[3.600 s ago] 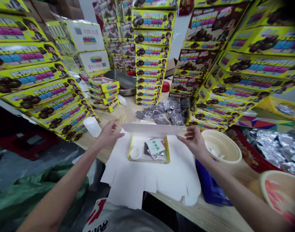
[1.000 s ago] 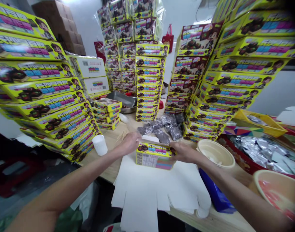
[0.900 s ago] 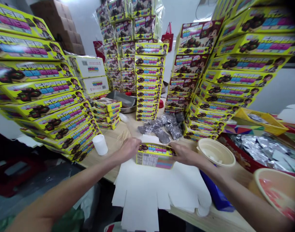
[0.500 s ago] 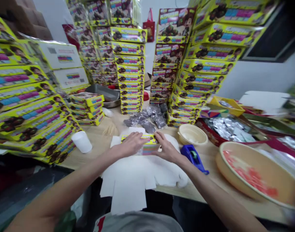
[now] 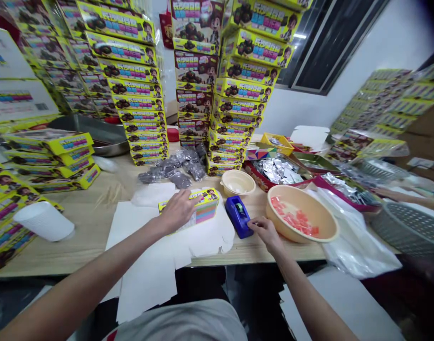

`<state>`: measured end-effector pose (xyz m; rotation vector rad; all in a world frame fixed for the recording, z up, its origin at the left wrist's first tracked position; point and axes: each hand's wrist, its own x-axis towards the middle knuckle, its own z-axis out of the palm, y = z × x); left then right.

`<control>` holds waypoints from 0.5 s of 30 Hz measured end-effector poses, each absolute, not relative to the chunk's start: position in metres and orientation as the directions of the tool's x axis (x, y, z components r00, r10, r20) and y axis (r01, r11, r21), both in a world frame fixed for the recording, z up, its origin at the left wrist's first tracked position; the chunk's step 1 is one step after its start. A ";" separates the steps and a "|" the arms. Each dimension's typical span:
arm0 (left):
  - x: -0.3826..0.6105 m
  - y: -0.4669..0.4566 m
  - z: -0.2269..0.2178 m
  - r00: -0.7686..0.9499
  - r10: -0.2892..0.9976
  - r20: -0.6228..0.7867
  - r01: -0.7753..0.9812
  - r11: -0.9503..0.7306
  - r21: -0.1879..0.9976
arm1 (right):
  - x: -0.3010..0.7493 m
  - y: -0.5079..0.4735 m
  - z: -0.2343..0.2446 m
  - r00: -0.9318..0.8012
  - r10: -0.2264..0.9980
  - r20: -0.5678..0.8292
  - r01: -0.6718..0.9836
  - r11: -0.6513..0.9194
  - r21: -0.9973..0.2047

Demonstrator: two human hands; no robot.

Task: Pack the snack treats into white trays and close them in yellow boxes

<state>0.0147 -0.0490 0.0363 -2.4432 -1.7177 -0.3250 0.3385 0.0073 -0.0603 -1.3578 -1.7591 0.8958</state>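
My left hand (image 5: 179, 210) lies over a small yellow printed carton (image 5: 207, 204) with striped pastel sides and holds it down on flat white card sheets (image 5: 146, 255). To the right stands a blue tape dispenser (image 5: 240, 218) with a greenish roll in it. My right hand (image 5: 268, 233) is at the near, cutter end of the dispenser, thumb and forefinger pinched together on the tape end, which is too thin to see clearly. Part of the carton's top is hidden under my left hand.
Tall stacks of yellow cartons (image 5: 238, 102) rise behind. Dark grey packets (image 5: 181, 166), a small cream bowl (image 5: 237, 182) and a basin with red packets (image 5: 302, 215) surround the work. White cups (image 5: 44, 220) lie left. Another person's arm reaches in at far right.
My right hand has left the carton and moved right to the tape dispenser. My left hand stays on the carton. The view has turned to the right.
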 end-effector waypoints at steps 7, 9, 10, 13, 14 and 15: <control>0.016 -0.052 0.030 0.320 0.908 0.272 0.947 -0.314 -0.067 | 0.337 -0.018 -0.078 0.074 0.973 0.220 0.130 0.210 -0.969; 0.016 -0.052 0.029 0.319 0.905 0.282 0.947 -0.315 -0.063 | 0.340 -0.027 -0.088 0.079 0.980 0.183 0.081 0.177 -0.981; 0.017 -0.051 0.029 0.319 0.904 0.285 0.947 -0.315 -0.060 | 0.340 -0.031 -0.093 0.091 0.980 0.180 0.085 0.172 -0.981; 0.018 -0.052 0.030 0.317 0.905 0.283 0.948 -0.313 -0.059 | 0.339 -0.034 -0.107 0.146 0.963 0.228 0.160 0.205 -0.966; 0.019 -0.052 0.030 0.317 0.906 0.280 0.948 -0.313 -0.061 | 0.338 -0.034 -0.110 0.156 0.954 0.257 0.191 0.226 -0.955; 0.019 -0.053 0.030 0.317 0.907 0.276 0.948 -0.312 -0.062 | 0.339 -0.033 -0.113 0.157 0.946 0.282 0.221 0.245 -0.944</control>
